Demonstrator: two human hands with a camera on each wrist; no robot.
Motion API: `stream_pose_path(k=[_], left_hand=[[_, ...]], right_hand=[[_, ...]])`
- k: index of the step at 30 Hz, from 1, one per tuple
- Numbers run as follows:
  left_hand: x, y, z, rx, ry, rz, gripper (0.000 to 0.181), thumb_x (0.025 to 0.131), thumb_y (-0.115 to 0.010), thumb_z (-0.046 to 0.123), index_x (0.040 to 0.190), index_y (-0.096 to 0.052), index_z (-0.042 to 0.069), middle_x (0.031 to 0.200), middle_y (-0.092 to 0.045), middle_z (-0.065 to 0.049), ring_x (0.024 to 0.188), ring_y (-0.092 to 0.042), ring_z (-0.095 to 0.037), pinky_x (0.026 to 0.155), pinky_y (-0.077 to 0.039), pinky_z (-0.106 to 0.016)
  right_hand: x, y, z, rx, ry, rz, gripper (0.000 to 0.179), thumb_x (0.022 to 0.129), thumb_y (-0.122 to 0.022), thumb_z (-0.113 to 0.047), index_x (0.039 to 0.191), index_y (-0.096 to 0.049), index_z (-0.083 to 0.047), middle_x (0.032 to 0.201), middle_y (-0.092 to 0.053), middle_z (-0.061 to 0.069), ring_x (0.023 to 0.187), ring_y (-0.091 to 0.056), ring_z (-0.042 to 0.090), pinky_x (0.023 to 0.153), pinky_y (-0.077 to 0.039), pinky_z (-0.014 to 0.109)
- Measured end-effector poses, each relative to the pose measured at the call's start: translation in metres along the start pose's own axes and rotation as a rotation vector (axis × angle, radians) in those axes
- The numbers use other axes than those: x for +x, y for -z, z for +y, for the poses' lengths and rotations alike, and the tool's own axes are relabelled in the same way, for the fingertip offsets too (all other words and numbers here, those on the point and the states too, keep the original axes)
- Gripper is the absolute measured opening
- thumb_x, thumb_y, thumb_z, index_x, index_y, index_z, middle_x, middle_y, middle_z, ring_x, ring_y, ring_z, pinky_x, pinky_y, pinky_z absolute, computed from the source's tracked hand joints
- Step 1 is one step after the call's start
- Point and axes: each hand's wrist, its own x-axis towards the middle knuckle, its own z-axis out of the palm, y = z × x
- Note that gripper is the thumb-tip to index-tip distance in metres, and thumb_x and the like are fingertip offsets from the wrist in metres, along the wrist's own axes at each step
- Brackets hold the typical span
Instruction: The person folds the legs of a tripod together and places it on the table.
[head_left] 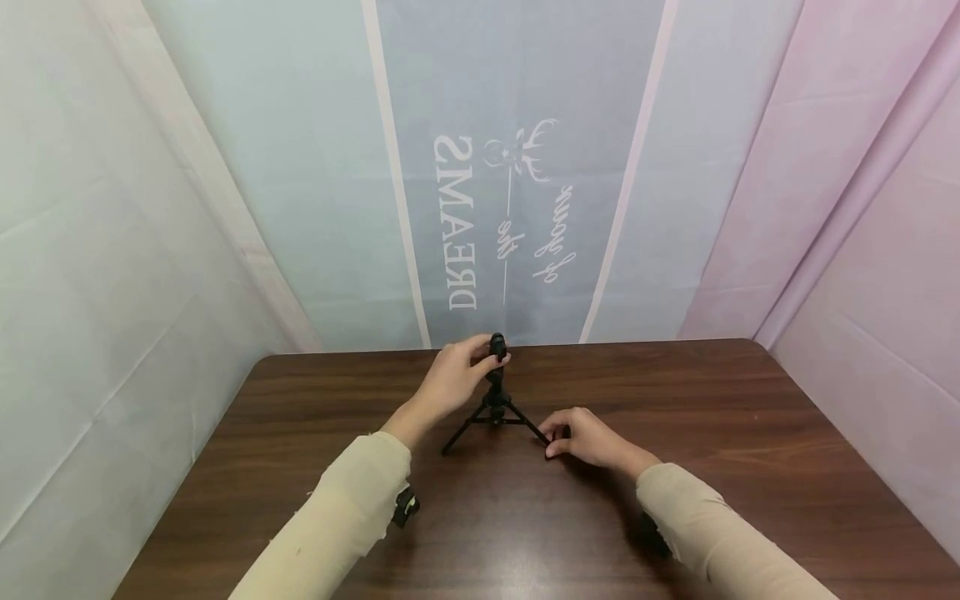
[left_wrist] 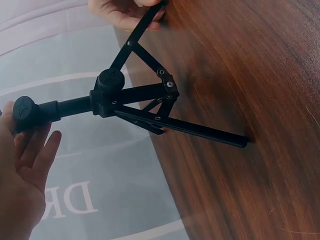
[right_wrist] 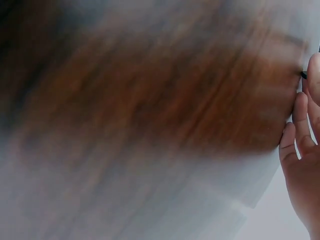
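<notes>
A small black tripod [head_left: 496, 402] stands upright with its legs spread on the brown table. My left hand [head_left: 454, 375] grips the top of it, thumb and fingers around the head. In the left wrist view the tripod [left_wrist: 132, 94] shows its round knobs, centre column and hinged leg braces. My right hand [head_left: 588, 437] pinches the lower end of the right-hand leg between thumb and fingers. The right wrist view catches only part of the right hand [right_wrist: 305, 160], with a small dark tip by the fingers; most of that view is blurred wood.
The wooden table [head_left: 750, 467] has dark grain and rounded back corners. Behind it hangs a pale cloth backdrop [head_left: 517, 83] with mirrored lettering and a deer drawing. Further cloth panels [head_left: 135, 275] enclose the left and right sides.
</notes>
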Motion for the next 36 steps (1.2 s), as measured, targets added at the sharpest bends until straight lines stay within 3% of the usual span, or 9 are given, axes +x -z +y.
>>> stream_pose_path(k=[7, 18, 25, 33, 36], left_hand=[[-0.003, -0.009, -0.005, -0.030, -0.019, 0.045, 0.023, 0.103, -0.056, 0.027, 0.124, -0.064, 0.022, 0.111, -0.073, 0.004, 0.113, -0.064, -0.016, 0.096, -0.050, -0.042], [-0.008, -0.017, -0.008, -0.119, -0.045, 0.118, 0.028, 0.102, -0.056, 0.019, 0.129, -0.064, 0.017, 0.111, -0.073, 0.003, 0.110, -0.066, -0.013, 0.096, -0.050, -0.041], [-0.007, -0.016, -0.009, -0.121, -0.027, 0.110, 0.029, 0.103, -0.055, 0.021, 0.131, -0.063, 0.019, 0.112, -0.073, -0.001, 0.115, -0.063, -0.017, 0.093, -0.050, -0.044], [-0.005, -0.017, -0.010, -0.118, -0.007, 0.112, 0.027, 0.103, -0.055, 0.022, 0.129, -0.063, 0.020, 0.111, -0.073, 0.005, 0.116, -0.062, -0.016, 0.082, -0.047, -0.038], [-0.006, -0.022, -0.005, -0.131, -0.017, 0.092, 0.027, 0.104, -0.053, 0.024, 0.129, -0.063, 0.020, 0.111, -0.073, 0.006, 0.115, -0.063, -0.016, 0.085, -0.051, -0.038]], right_hand=[[0.001, -0.006, 0.004, -0.033, 0.012, 0.073, 0.017, 0.082, -0.080, -0.010, 0.098, -0.075, -0.006, 0.085, -0.065, -0.007, 0.077, -0.059, 0.005, 0.068, -0.052, 0.025], [0.003, -0.012, 0.001, -0.064, 0.014, 0.091, 0.011, 0.082, -0.079, -0.011, 0.093, -0.075, -0.011, 0.083, -0.069, -0.009, 0.076, -0.061, 0.004, 0.070, -0.053, 0.025], [0.007, -0.010, -0.002, -0.058, 0.018, 0.073, 0.011, 0.082, -0.079, -0.006, 0.092, -0.074, -0.008, 0.080, -0.068, -0.008, 0.075, -0.062, 0.004, 0.067, -0.052, 0.024], [0.010, -0.014, -0.003, -0.066, 0.041, 0.091, 0.011, 0.083, -0.078, -0.007, 0.092, -0.073, -0.009, 0.081, -0.069, -0.008, 0.076, -0.063, 0.004, 0.068, -0.053, 0.025], [0.013, -0.020, -0.005, -0.048, 0.045, 0.098, 0.009, 0.084, -0.078, -0.007, 0.090, -0.072, -0.011, 0.081, -0.069, -0.008, 0.075, -0.064, 0.004, 0.068, -0.053, 0.026]])
